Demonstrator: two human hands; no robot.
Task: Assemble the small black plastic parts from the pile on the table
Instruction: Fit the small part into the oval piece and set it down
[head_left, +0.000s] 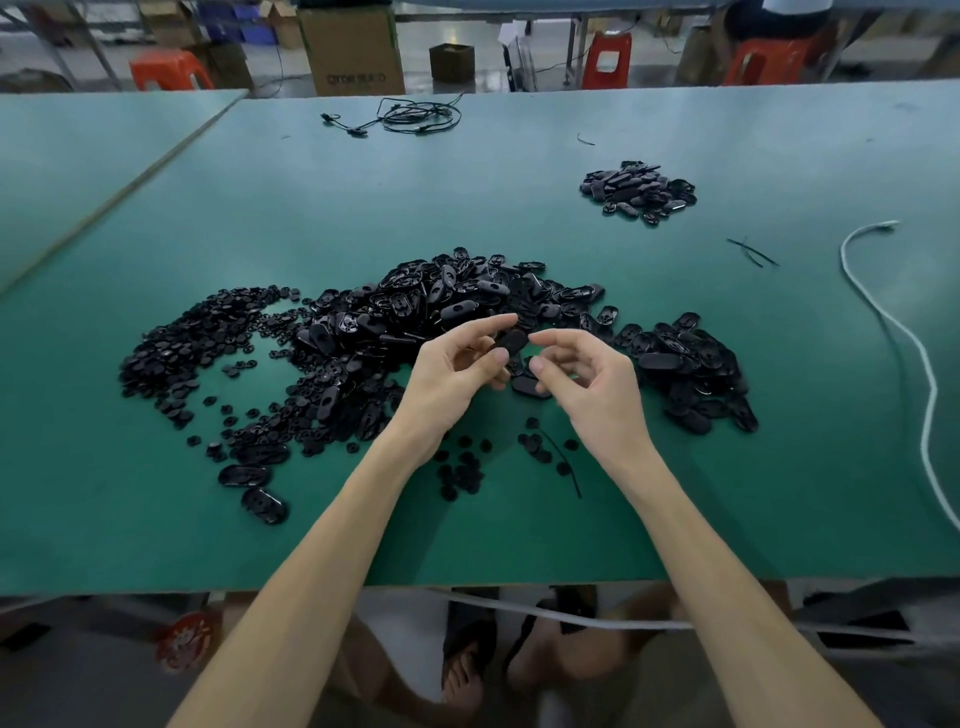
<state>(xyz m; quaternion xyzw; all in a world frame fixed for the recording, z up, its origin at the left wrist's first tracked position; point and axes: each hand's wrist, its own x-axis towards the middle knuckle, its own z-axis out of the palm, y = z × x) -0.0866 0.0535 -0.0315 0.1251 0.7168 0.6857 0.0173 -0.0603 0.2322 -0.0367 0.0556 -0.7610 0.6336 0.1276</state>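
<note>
Bench edge: loose black discs (462, 475) dot the green bench (519, 535) near its front, a thin black strip (563, 460) lying among them; two oval shells (264, 504) sit off to the left.
Left hand: the left hand (457, 374) is raised over the bench, its grip clamped on a single oval part (511, 340) between thumb and fingers.
Right hand: the right hand (587, 379) is just beside that part, fingers curled and the forefinger tip close to it; whether this grip holds anything cannot be told.
Middle of bench: the main pile (441, 306) of oval shells rises right behind the hands, with a flat disc spread (192, 343) to its left and a right heap (691, 374) of shells on the other side.
Far bench: a smaller far heap (639, 189) lies well apart from the pile; a white cord (932, 400) snakes down the right side and a tangled black cable (415, 117) rests near the back edge.
Beyond: a cardboard box (350, 49) and red stools (605, 60) stand on the floor.
</note>
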